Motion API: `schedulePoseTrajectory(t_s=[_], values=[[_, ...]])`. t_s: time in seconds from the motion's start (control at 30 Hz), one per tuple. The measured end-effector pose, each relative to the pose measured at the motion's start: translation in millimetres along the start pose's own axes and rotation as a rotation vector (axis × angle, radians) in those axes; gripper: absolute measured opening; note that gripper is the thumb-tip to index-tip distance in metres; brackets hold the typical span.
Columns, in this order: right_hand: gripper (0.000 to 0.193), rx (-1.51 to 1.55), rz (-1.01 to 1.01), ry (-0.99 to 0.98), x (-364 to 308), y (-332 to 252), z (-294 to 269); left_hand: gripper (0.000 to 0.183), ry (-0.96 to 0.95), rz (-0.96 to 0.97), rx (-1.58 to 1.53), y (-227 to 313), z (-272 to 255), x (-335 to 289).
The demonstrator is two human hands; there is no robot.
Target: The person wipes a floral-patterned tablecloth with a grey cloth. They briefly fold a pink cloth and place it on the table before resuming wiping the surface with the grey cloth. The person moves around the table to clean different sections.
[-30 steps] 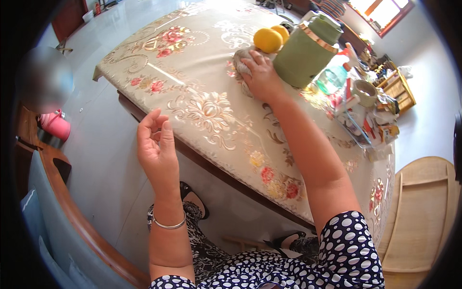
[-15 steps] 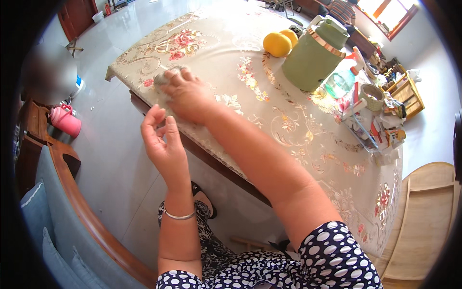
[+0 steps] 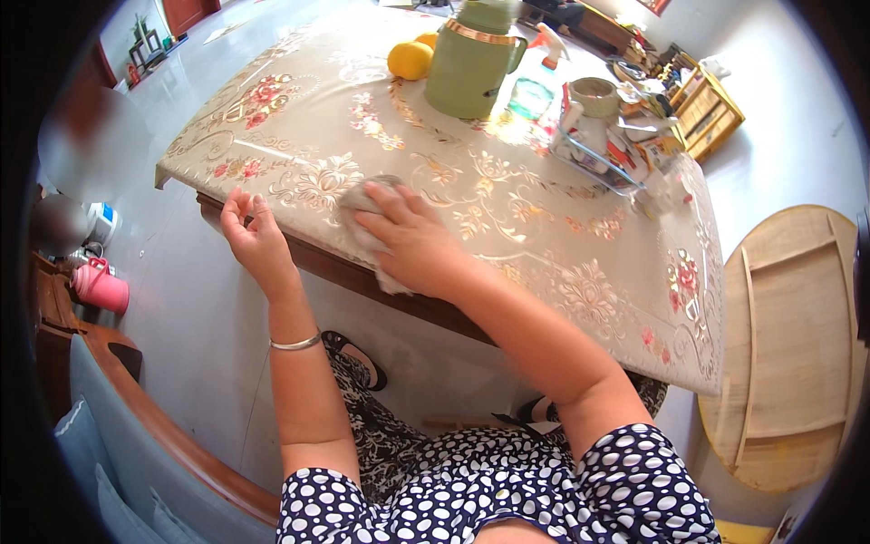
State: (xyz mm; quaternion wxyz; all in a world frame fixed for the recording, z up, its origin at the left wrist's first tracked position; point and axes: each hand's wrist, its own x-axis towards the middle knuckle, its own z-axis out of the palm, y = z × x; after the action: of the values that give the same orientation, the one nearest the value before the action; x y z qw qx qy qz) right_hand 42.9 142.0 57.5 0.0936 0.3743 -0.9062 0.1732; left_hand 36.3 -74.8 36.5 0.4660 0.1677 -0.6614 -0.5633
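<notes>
My right hand (image 3: pixel 412 238) presses a greyish cloth (image 3: pixel 360 218) down on the flowered tablecloth (image 3: pixel 507 204), close to the table's near edge. Part of the cloth hangs over that edge; the rest lies beneath my palm and fingers. To the left, my left hand (image 3: pixel 257 243) is raised just off the table's edge, with nothing seen in it. Its fingers are loosely curled, the thumb apart from them. A silver bangle (image 3: pixel 296 343) circles the left wrist.
Farther back stand a green thermos jug (image 3: pixel 471 68), yellow fruit (image 3: pixel 410 61) and a spray bottle (image 3: pixel 535 86). A blue-edged basket (image 3: pixel 598 163) of small items is at the right. A round wooden board (image 3: pixel 788 354) leans right of the table; a blue-cushioned sofa (image 3: pixel 136 426) is left.
My right hand has drawn the cloth along the table edge toward me and to the right. The left hand stays raised beside the edge. The whole view has shifted.
</notes>
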Motion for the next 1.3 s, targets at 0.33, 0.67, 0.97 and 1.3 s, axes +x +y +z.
schedulePoseTrajectory(t_s=[0.33,0.67,0.97,1.3], values=[[0.05,-0.193,0.655,0.157,-288.9,66.0,-124.6,0.032,-0.009,-0.019,0.066,-8.5,11.1,-8.5],[0.042,-0.693,1.408,0.241,-575.1,211.3,-202.6,0.032,-0.028,-0.027,0.032,-4.2,14.3,-7.4],[0.04,-0.425,0.834,0.22,-319.9,159.2,-140.4,0.032,-0.036,0.012,0.053,-10.1,4.9,-5.0],[0.048,-0.259,0.393,0.117,-106.8,95.9,-56.6,0.03,0.042,-0.033,-0.095,-7.7,-4.2,8.2]])
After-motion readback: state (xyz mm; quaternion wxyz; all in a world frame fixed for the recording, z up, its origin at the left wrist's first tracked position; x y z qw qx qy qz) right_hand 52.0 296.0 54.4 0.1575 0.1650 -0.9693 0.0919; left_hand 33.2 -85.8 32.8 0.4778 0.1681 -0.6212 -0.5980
